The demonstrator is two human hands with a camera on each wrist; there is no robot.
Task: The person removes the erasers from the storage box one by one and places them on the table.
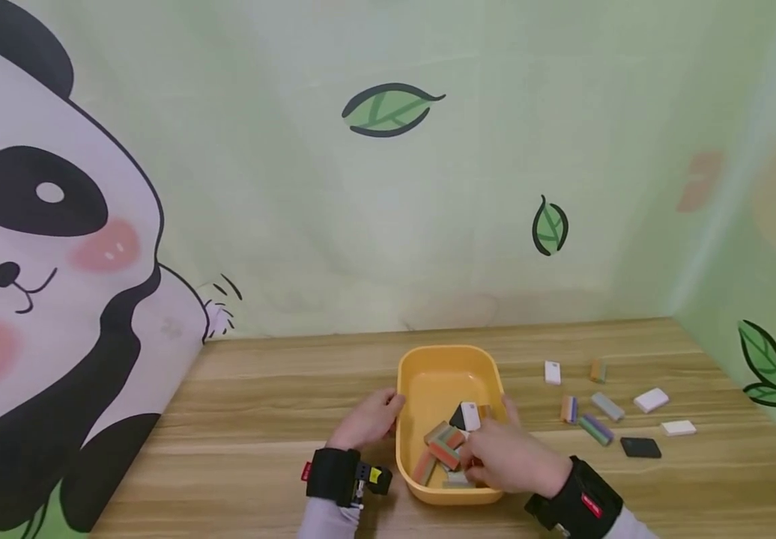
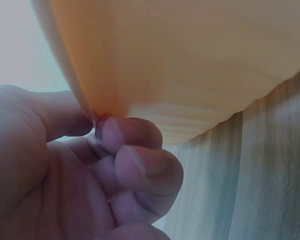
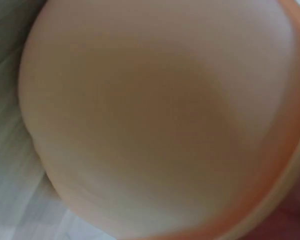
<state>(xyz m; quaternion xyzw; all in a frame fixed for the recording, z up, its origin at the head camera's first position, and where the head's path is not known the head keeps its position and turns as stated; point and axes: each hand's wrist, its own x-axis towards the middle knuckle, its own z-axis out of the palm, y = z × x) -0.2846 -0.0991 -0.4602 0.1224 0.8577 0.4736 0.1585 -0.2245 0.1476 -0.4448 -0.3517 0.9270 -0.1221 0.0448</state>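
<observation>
A yellow plastic tray stands on the wooden table. My left hand pinches its left rim; in the left wrist view the thumb and curled fingers meet at that edge. Over the right rim, my right hand reaches down, its fingertips among small eraser-like blocks. What those fingertips grip is hidden. In the tray lie an orange-and-green striped block, a white one and several others. The tray's outer wall fills most of the right wrist view.
Right of the tray lie several loose blocks: a black one, white ones such as this white block, a grey one and striped ones like this green-and-purple block. A printed panda backdrop rises behind the table.
</observation>
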